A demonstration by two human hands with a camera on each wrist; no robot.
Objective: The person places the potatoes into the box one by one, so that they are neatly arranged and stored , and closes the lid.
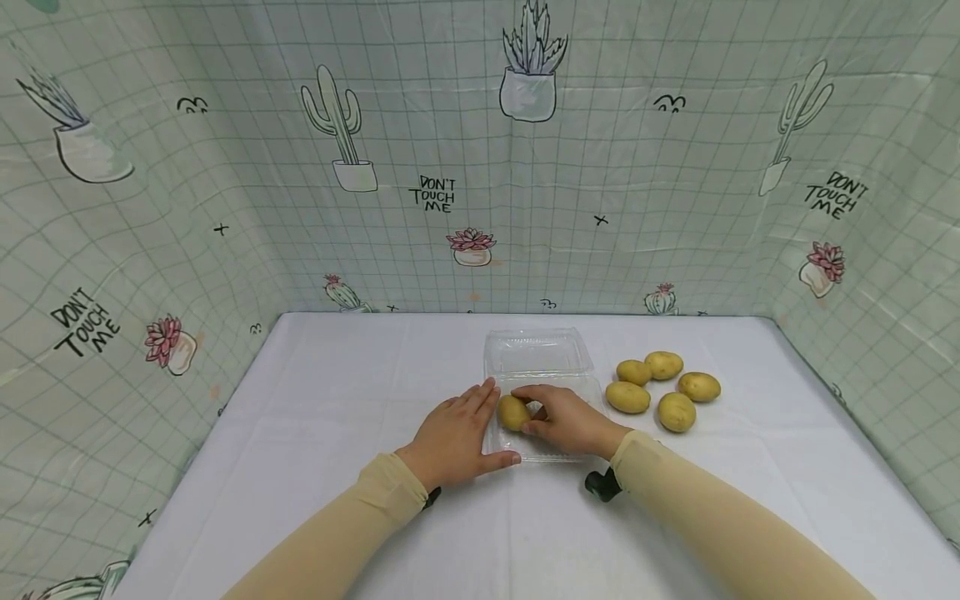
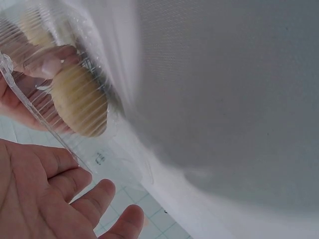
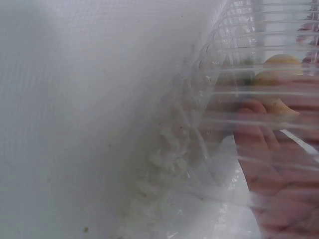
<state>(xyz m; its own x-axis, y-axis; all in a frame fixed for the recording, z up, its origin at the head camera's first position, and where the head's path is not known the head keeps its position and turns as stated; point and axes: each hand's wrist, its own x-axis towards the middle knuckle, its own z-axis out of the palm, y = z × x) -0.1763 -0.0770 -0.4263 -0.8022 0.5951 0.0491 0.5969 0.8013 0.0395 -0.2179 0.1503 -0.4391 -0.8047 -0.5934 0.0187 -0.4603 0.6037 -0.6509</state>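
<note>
A clear plastic clamshell box lies open on the white table, lid tipped back. My right hand holds a small yellow potato inside the box's left side, fingers curled round it. Flat against the box's left edge rests my left hand, fingers straight. The left wrist view shows the potato through the ribbed plastic wall, with my left hand's fingers spread below it. In the right wrist view the potato and fingers are blurred behind the plastic.
Several more potatoes lie loose on the table to the right of the box. A cactus-print curtain closes in the back and both sides. Black wrist mounts sit under both sleeves.
</note>
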